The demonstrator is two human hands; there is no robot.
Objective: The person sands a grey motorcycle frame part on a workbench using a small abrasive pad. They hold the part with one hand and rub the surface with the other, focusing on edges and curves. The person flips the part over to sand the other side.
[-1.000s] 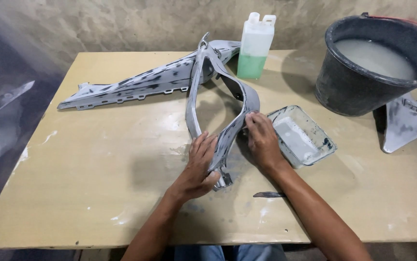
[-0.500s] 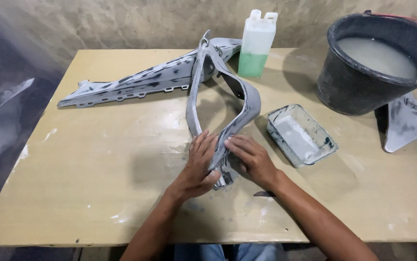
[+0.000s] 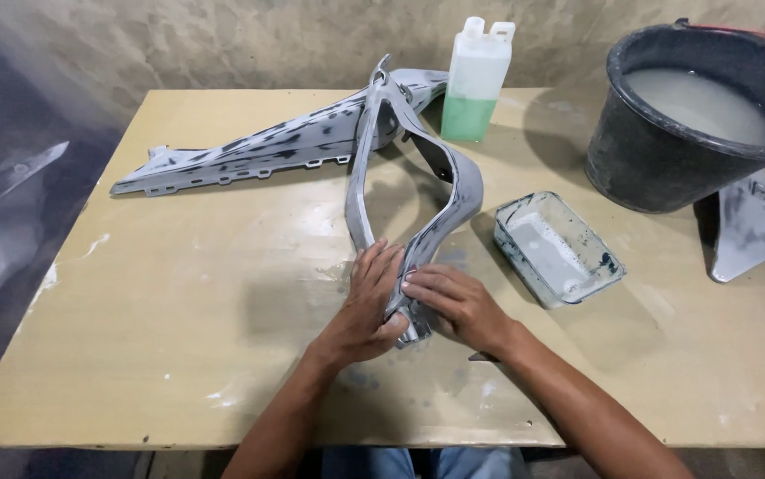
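Observation:
A grey, loop-shaped plastic body panel (image 3: 453,182) stands on edge on the wooden table (image 3: 178,337). My left hand (image 3: 365,306) presses flat against the near lower end of the panel from the left. My right hand (image 3: 453,302) lies on the same end from the right, fingers pressed on its surface. A second long grey panel (image 3: 249,155) with dark blotches lies flat behind, touching the loop panel at the far end.
A small rectangular tray (image 3: 560,248) with whitish liquid sits right of my hands. A plastic jug (image 3: 476,80) with green liquid stands at the back. A black bucket (image 3: 693,115) of cloudy water is at far right, grey parts (image 3: 755,226) beside it.
My right hand slid down the panel's right side toward its near lower end, close to my left hand. My left hand stayed in place.

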